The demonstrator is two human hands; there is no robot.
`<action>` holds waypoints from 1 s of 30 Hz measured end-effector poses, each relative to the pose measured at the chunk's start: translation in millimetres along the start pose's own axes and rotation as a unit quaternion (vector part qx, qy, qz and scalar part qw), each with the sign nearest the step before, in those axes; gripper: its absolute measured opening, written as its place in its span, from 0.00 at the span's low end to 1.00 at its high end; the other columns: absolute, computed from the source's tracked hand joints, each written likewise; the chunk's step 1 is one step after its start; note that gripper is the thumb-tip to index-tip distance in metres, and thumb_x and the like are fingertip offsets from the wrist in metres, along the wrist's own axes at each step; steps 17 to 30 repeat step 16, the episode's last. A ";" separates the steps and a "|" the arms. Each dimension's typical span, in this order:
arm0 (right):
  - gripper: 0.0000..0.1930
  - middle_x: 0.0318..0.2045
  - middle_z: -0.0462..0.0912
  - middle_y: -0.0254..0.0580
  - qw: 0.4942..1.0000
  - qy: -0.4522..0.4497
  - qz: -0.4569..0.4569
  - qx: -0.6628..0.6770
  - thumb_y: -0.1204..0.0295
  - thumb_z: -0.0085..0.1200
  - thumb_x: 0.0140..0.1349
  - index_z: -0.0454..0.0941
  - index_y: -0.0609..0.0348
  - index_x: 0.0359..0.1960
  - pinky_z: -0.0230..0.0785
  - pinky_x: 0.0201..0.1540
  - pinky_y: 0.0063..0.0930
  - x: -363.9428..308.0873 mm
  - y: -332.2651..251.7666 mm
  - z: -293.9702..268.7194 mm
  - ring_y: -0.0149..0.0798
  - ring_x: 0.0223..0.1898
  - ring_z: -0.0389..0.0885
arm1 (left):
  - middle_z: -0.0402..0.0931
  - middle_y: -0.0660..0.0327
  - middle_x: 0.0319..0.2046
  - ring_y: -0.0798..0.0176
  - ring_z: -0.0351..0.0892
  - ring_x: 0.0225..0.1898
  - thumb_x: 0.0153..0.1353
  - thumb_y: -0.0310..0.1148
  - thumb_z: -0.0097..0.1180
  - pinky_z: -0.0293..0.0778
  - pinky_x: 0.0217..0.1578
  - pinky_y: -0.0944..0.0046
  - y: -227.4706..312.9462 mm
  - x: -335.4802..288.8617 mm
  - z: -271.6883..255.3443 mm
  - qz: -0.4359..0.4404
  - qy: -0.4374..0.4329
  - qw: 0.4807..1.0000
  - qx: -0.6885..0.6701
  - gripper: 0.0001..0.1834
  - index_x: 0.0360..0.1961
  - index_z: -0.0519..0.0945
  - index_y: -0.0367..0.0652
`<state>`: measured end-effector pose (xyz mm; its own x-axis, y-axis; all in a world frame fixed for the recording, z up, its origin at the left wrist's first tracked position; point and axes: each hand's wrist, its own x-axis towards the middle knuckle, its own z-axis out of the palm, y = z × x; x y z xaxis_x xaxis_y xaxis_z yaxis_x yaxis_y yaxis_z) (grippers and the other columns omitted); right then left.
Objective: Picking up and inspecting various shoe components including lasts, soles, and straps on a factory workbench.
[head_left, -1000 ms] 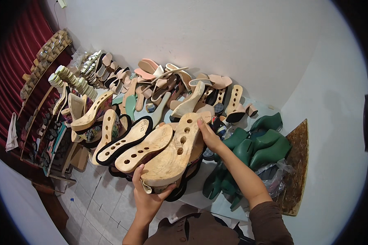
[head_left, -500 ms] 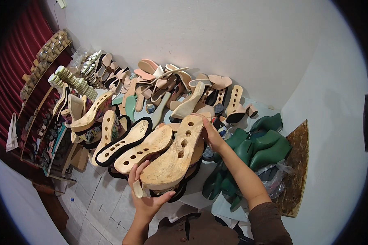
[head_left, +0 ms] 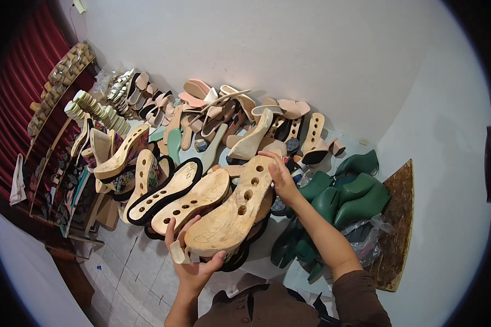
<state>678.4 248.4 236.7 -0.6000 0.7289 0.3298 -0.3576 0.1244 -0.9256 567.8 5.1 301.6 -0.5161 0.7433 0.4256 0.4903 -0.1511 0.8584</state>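
Both my hands hold a pale wooden shoe sole (head_left: 226,218) with a row of round holes, tilted, above other soles. My left hand (head_left: 193,270) grips its broad lower end, thumb on the near side and fingers on the far side. A small cream strip (head_left: 179,253) sticks out beside those fingers. Around the upper, narrower end closes my right hand (head_left: 282,180). Just left of the held sole are another pale sole with holes (head_left: 193,199) and a black-edged sole (head_left: 166,191). The underside of the held sole is mostly hidden.
Green shoe lasts (head_left: 360,199) are piled at the right, with clear plastic (head_left: 373,240) and a brown board (head_left: 395,234) beside them. Sandals (head_left: 223,117) lie heaped along the back wall. A rack (head_left: 65,191) with soles stands at the left, before a red curtain (head_left: 16,71).
The held sole has shifted slightly down at its upper end, and my right hand with it. My left hand has moved a little along the lower end; both still grip the sole.
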 end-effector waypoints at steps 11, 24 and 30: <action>0.36 0.51 0.67 0.41 0.996 -0.004 0.025 0.090 0.41 0.32 0.62 0.58 0.61 0.58 0.54 0.58 0.26 1.2 12.3 -5.8 0.34 0.54 0.66 | 0.64 0.43 0.53 0.52 0.67 0.53 0.37 0.40 0.71 0.63 0.55 0.56 -4.6 -3.1 3.5 -0.051 0.011 0.997 -0.052 0.61 0.63 0.37 0.41; 0.34 0.56 0.63 0.41 0.989 -0.033 0.092 0.108 0.43 0.32 0.63 0.55 0.55 0.61 0.54 0.59 0.27 5.8 26.4 -13.6 0.34 0.58 0.62 | 0.64 0.44 0.54 0.52 0.66 0.55 0.38 0.41 0.71 0.61 0.56 0.56 -6.0 -4.4 5.3 -0.068 0.021 0.994 -0.089 0.62 0.64 0.37 0.41; 0.34 0.56 0.63 0.41 0.989 -0.033 0.092 0.108 0.43 0.32 0.63 0.55 0.55 0.61 0.54 0.59 0.27 5.8 26.4 -13.6 0.34 0.58 0.62 | 0.64 0.44 0.54 0.52 0.66 0.55 0.38 0.41 0.71 0.61 0.56 0.56 -6.0 -4.4 5.3 -0.068 0.021 0.994 -0.089 0.62 0.64 0.37 0.41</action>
